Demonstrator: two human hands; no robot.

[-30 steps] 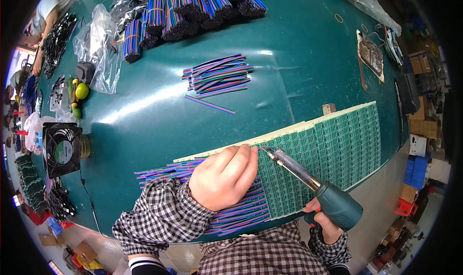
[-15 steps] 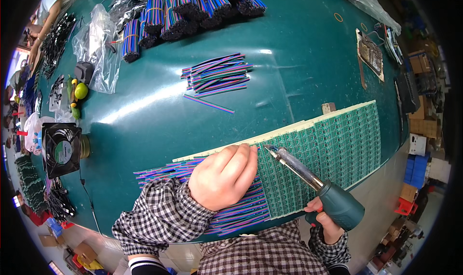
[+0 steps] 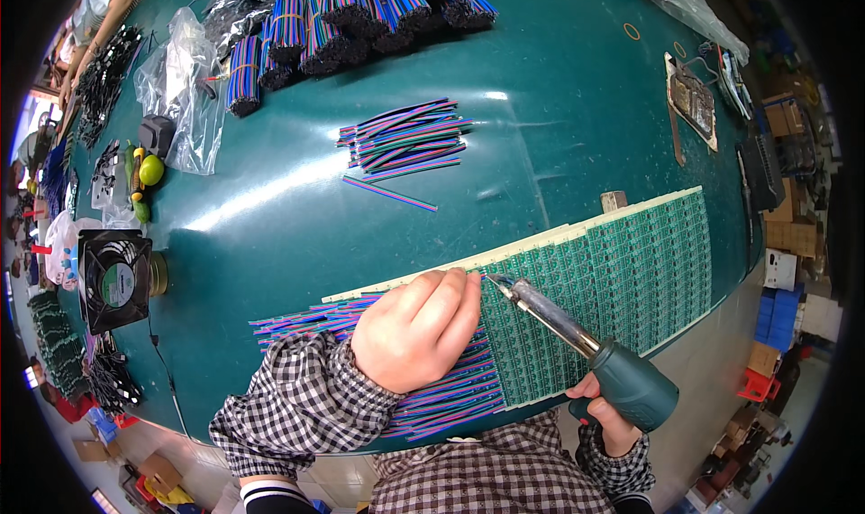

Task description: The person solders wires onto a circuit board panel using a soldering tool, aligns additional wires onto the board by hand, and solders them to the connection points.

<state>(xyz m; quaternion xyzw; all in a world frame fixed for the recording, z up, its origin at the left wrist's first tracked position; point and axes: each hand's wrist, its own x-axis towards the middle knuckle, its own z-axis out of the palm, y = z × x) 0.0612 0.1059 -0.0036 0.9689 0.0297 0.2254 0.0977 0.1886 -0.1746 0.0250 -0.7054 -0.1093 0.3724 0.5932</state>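
A panel of green circuit boards (image 3: 622, 280) with a pale edge strip lies slanted on the table. Short multicoloured ribbon wires (image 3: 448, 397) run out from the left part of the panel, in rows under my left hand (image 3: 419, 329). Its fingers are pinched on a ribbon wire at the top row; only a sliver shows by the fingertips. My right hand (image 3: 615, 421) grips the dark green handle of a soldering iron (image 3: 638, 388), its fingers partly hidden behind it. The iron's tip meets the board right beside my left fingertips.
Loose ribbon wires (image 3: 405, 140) lie mid-table, with banded wire bundles (image 3: 347, 18) behind them. A black fan (image 3: 115, 280) stands at left, near a plastic bag (image 3: 183, 95). At far right sits a soldering-iron stand tray (image 3: 692, 104). Another person's arm (image 3: 104, 27) reaches in at upper left.
The soldering iron has shifted slightly left, its tip now closer to my left fingertips. My left hand has hardly moved. The other person's arm at upper left has shifted a little.
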